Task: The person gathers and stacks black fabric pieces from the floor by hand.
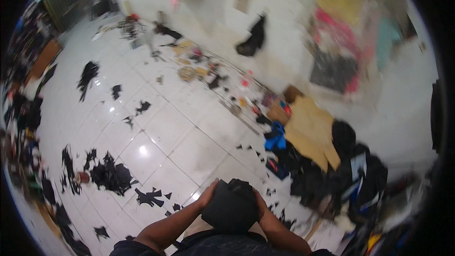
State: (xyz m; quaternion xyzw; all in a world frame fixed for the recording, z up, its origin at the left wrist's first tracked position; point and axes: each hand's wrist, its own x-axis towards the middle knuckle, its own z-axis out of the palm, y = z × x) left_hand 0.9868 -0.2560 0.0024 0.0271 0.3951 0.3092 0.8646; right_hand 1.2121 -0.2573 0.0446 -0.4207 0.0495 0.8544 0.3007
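Observation:
Close in front of my body, a thick bundle of black cloth pieces (231,209) is held between both hands. My left hand (208,194) grips its left side, and my right hand (259,204) is pressed against the right side. The bundle's top edge looks uneven, with folded or layered corners. Most of my fingers are hidden behind the cloth. Left of my left forearm, a black cloth scrap with strips (150,197) lies on the tiles. A larger heap of black scraps (111,175) is farther left.
White floor tiles (163,135) carry scattered black offcuts. A reddish-brown spool-like object (82,177) lies by the scrap heap. On the right, dark clothes (313,185) and a tan pattern-like sheet (308,125) are piled along the wall. Bags (334,68) hang above.

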